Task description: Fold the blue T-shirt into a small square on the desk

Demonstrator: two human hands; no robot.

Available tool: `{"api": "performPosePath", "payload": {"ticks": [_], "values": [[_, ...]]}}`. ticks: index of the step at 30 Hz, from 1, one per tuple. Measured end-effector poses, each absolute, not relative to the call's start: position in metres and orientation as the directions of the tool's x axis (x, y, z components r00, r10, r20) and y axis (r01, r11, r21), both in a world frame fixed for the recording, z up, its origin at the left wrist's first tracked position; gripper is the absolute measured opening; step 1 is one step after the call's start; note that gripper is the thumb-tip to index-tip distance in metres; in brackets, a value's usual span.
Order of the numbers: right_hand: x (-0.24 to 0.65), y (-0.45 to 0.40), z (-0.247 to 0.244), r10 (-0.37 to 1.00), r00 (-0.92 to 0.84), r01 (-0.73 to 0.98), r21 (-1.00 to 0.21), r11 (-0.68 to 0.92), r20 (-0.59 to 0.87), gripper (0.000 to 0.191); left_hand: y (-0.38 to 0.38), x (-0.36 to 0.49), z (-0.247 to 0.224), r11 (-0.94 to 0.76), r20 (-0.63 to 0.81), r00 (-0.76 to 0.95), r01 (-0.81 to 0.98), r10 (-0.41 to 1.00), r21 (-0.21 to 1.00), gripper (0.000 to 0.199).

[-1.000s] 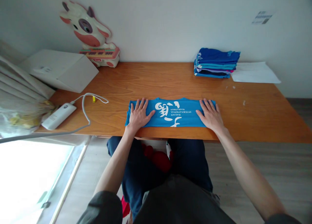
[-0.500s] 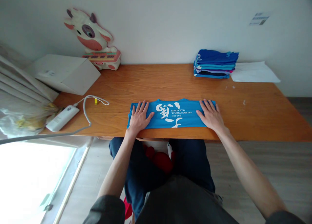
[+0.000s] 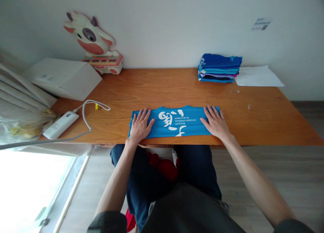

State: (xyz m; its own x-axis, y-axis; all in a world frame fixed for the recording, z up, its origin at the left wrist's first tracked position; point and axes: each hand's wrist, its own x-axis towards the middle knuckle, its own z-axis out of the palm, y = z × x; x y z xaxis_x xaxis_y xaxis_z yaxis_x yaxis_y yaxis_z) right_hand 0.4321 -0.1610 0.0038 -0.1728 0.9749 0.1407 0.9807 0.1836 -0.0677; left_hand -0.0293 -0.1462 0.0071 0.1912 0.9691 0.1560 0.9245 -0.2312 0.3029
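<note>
A blue shirt (image 3: 174,126) with white lettering, folded into a long strip, lies along the front edge of the wooden table. Flat on its left end rests my left hand (image 3: 140,125), fingers spread. My right hand (image 3: 216,122) presses on the right end, its fingers also stretched out. The printed words "Dalian International Marathon" appear upside down between the two hands. The fabric under both palms is hidden.
At the back right stands a stack of folded blue clothes (image 3: 219,69) beside a white sheet of paper (image 3: 258,76). A cow-shaped toy keyboard (image 3: 101,59), a white box (image 3: 68,77) and a white power strip (image 3: 61,125) with a looping cable occupy the left side.
The camera view has shifted slightly, so everything appears a little further left. Both hands stay flat on the folded shirt, with hardly any movement against it.
</note>
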Motion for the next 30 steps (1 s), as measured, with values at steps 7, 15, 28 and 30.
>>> {"api": "performPosePath", "payload": {"ticks": [7,15,28,30], "values": [[0.428,-0.165,0.002,0.975,-0.165,0.982,-0.067,0.176,0.151,0.083,-0.151,-0.037,0.005,-0.229,0.186,0.174,0.913,0.967,0.337,0.067],[0.428,-0.165,0.003,0.974,-0.173,0.978,-0.088,0.187,0.145,0.084,-0.159,-0.040,0.004,-0.205,0.226,0.119,0.889,0.967,0.410,0.066],[0.429,-0.164,0.003,0.975,-0.173,0.981,-0.067,0.184,0.141,0.082,-0.159,-0.055,0.009,-0.235,0.378,-0.138,0.578,0.915,0.781,0.050],[0.429,-0.165,0.002,0.973,-0.174,0.980,-0.074,0.186,0.150,0.082,-0.160,-0.056,0.009,-0.239,0.382,-0.190,0.515,0.904,0.823,0.047]]}}
